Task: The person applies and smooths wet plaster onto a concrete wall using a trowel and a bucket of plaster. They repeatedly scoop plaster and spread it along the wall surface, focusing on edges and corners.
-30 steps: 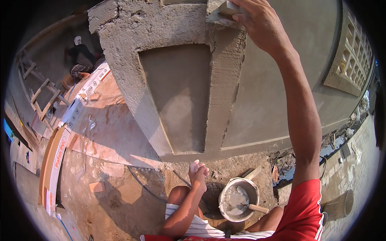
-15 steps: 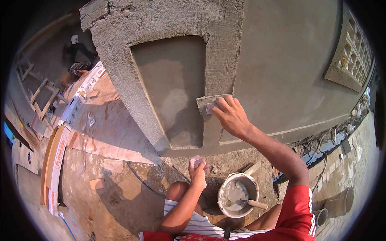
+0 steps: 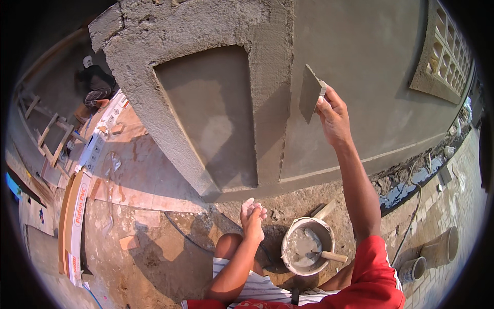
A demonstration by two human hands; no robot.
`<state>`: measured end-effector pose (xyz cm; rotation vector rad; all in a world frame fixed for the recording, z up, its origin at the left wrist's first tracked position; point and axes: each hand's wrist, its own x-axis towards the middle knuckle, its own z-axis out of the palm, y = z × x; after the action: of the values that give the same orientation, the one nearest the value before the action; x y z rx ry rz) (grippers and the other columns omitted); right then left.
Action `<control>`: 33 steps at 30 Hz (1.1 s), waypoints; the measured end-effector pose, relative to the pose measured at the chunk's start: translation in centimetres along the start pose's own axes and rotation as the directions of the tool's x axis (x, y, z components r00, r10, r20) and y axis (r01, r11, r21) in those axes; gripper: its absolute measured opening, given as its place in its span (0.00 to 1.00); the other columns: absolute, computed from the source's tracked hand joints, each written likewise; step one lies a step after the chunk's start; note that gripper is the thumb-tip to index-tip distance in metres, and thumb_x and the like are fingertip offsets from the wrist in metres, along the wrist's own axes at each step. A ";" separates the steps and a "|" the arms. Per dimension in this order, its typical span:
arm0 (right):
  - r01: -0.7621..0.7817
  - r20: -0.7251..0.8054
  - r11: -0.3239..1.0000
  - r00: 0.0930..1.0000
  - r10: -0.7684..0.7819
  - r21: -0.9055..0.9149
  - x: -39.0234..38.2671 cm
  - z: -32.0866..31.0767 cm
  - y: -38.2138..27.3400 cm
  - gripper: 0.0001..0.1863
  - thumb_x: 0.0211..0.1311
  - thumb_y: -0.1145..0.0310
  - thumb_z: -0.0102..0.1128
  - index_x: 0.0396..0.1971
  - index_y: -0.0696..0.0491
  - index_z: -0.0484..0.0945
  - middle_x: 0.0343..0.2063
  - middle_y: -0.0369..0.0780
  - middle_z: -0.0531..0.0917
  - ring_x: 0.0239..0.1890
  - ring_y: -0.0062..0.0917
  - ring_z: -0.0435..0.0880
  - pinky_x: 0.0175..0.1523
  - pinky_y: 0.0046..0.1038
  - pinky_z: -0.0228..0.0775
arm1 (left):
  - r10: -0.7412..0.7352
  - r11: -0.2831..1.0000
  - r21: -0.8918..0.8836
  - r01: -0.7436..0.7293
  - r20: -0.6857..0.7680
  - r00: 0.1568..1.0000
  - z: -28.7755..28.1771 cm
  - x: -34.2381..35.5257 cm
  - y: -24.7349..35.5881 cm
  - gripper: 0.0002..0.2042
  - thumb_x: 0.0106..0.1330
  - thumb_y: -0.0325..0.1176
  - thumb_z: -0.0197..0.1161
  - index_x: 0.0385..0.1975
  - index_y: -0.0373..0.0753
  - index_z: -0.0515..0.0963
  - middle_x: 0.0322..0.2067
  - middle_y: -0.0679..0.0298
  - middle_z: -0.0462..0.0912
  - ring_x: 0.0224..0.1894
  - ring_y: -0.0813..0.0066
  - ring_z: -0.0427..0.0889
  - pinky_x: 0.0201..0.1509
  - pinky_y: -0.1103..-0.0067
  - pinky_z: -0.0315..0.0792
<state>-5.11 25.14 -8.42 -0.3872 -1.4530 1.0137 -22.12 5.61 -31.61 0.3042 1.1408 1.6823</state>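
Note:
My right hand [image 3: 334,116] grips a thin grey rectangular float [image 3: 310,92] by its back, the blade held upright beside the smooth grey wall [image 3: 355,51]. Left of it stands a rough plastered pillar [image 3: 128,67] with a smooth recessed panel [image 3: 203,118]. My left hand [image 3: 252,221], whitened at the fingertips, is curled low in front of the pillar's foot; what it holds, if anything, is hidden. Below and right of it sits a bucket [image 3: 287,239] of wet grey mix, with a wooden-handled tool [image 3: 335,256] resting in it.
A person in dark clothing [image 3: 98,82] crouches at the back left near a wooden ladder [image 3: 51,136]. Long cartons [image 3: 72,221] line the left side. A vent block [image 3: 447,46] is set in the right wall. Two buckets [image 3: 440,244] stand at lower right, near a hose [image 3: 416,201].
My right hand has come down from the pillar's top across its right band, then lifted slightly and moved right, turning the float upright beside the wall. My left hand has moved little.

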 end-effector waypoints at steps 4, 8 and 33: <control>-0.033 0.029 0.999 0.999 0.034 -0.015 0.0 0.8 1.1 0.25 0.64 0.64 0.57 0.57 0.59 0.69 0.42 0.36 0.79 0.42 0.19 0.75 0.46 0.25 0.69 | 0.004 1.000 -0.019 -0.004 0.020 1.000 -0.2 0.0 -0.1 0.24 0.63 0.27 0.59 0.59 0.35 0.61 0.38 0.66 0.73 0.33 0.75 0.78 0.35 0.79 0.73; -0.120 0.018 0.993 0.993 0.121 -0.017 -1.9 1.2 3.5 0.25 0.63 0.65 0.57 0.58 0.60 0.69 0.41 0.36 0.79 0.41 0.20 0.75 0.47 0.25 0.69 | 0.012 1.000 -0.018 -0.011 0.019 1.000 -0.4 -0.1 0.0 0.24 0.62 0.27 0.59 0.58 0.35 0.62 0.38 0.65 0.73 0.33 0.76 0.78 0.35 0.80 0.72; -0.499 -0.042 0.801 0.840 0.541 0.331 -16.9 -4.7 16.3 0.19 0.63 0.71 0.55 0.55 0.53 0.68 0.46 0.35 0.77 0.50 0.23 0.76 0.55 0.34 0.68 | -0.013 0.999 -0.033 0.014 0.034 0.999 -0.6 -0.4 0.7 0.24 0.62 0.28 0.61 0.58 0.36 0.62 0.39 0.65 0.72 0.33 0.75 0.77 0.36 0.78 0.72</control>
<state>-3.01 23.09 -32.22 -0.6351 -1.0529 1.6053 -22.81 4.94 -31.26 0.3022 1.0867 1.6762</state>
